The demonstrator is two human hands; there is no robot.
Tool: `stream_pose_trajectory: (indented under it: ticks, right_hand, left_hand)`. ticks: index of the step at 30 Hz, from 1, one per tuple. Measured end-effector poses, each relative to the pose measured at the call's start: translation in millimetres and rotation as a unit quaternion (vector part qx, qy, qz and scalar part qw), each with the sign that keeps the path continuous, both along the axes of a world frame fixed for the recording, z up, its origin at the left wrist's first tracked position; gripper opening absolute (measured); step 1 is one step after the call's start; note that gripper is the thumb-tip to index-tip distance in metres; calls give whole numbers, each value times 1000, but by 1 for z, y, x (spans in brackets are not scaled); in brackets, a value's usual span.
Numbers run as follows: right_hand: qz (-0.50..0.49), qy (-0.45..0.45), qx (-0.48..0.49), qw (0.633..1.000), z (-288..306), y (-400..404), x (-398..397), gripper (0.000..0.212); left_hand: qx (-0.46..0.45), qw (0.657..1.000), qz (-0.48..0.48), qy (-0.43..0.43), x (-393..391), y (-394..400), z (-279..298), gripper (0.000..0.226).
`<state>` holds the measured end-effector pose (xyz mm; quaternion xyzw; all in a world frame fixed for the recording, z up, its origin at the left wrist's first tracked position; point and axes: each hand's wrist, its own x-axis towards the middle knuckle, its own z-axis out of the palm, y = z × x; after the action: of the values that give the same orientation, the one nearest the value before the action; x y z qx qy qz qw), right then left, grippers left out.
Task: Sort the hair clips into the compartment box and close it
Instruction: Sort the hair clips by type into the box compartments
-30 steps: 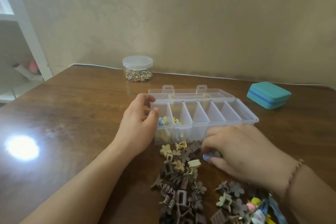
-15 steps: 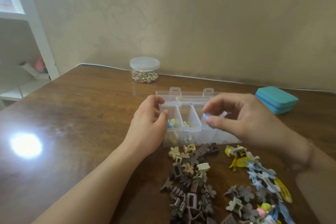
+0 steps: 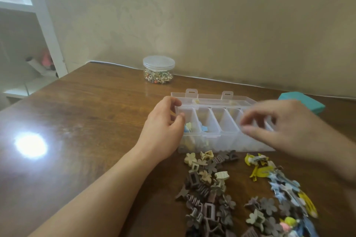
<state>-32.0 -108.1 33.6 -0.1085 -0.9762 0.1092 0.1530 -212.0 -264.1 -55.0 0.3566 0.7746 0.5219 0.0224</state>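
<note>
**Supervisor:** Report the position of the compartment box point(image 3: 217, 121).

**Operator:** I see it on the wooden table point(image 3: 92, 121), lid open and folded back toward the wall. All positions below are given relative to this box.

**Supervisor:** Left hand status?

**Operator:** My left hand point(image 3: 163, 131) is at the box's left end. Thumb and fingers are curled round that end wall and grip it.

**Supervisor:** Right hand?

**Operator:** My right hand point(image 3: 285, 127) hovers over the right part of the box. It is motion-blurred. Thumb and forefinger are bent toward each other with a gap between them. I cannot tell whether they hold anything.

**Supervisor:** Contents of the box?

**Operator:** The two leftmost compartments hold a few small blue and pale yellow clips point(image 3: 194, 128). The next compartments appear empty as far as I can see; the rightmost ones are hidden behind my right hand.

**Supervisor:** Location of the unsorted stock?

**Operator:** In front of the box, on its near side, lies a pile of brown and cream hair clips point(image 3: 208, 184). To the right of that pile is a second group of yellow and blue clips point(image 3: 279, 179).

**Supervisor:** Other items?

**Operator:** Behind the box, near the wall, stands a lidded clear jar point(image 3: 158, 69) of small coloured pieces. To the box's right rear is a teal case point(image 3: 306, 102), partly hidden by my right hand.
</note>
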Motion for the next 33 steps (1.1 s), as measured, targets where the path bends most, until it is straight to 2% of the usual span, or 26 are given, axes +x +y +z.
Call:
stream_pose_trajectory:
  ticks: [2, 4, 5, 8, 12, 15, 17, 19, 20, 22, 24, 25, 29, 33]
  right_hand:
    - [-34, -120, 27, 992, 2, 4, 23, 10]
    - [-52, -176, 70, 981, -3, -2, 30, 9]
    - [-55, -187, 80, 977, -7, -6, 29, 10]
    - [-62, -187, 137, 971, -17, -13, 23, 30]
    - [-97, -180, 159, 966, -24, -6, 22, 28]
    - [-85, -187, 163, 965, -25, -7, 21, 27]
    - [-78, -173, 170, 967, -24, -4, 23, 25]
    - [-75, -116, 167, 976, -20, -1, 28, 21]
    - [-62, -58, 135, 987, -19, -1, 30, 18]
    - [-31, 85, 6, 996, -15, -1, 29, 14]
    - [4, 204, -103, 974, -14, 0, 14, 13]
    - [16, 222, -107, 969, -14, 0, 3, 13]
    - [78, 198, -51, 976, -27, -4, -43, 15]
    - [107, 99, -20, 989, -44, -1, -55, 20]
  left_hand:
    - [1, 1000, 5, 7, 0, 0, 0, 23]
    - [2, 1000, 5, 10, 0, 1, 0, 22]
    - [2, 1000, 4, 10, 0, 1, -1, 22]
    - [-1, 1000, 3, 9, 1, 1, -1, 23]
    - [5, 1000, 4, 3, 1, 2, -1, 22]
    - [11, 1000, 1, -2, 1, 2, -1, 22]
    - [13, 1000, -1, -2, 1, 2, -1, 22]
    - [14, 1000, 0, -2, 0, 2, -1, 23]
    - [13, 1000, -1, -1, -1, 2, -2, 23]
    - [15, 1000, -6, 0, -1, 2, -3, 23]
    - [19, 1000, -6, 7, -2, 2, -3, 22]
    - [22, 1000, -4, 10, -2, 2, -3, 22]
    - [32, 999, -1, 15, -4, 2, -4, 20]
    - [31, 999, -9, 17, -3, 1, -4, 20]
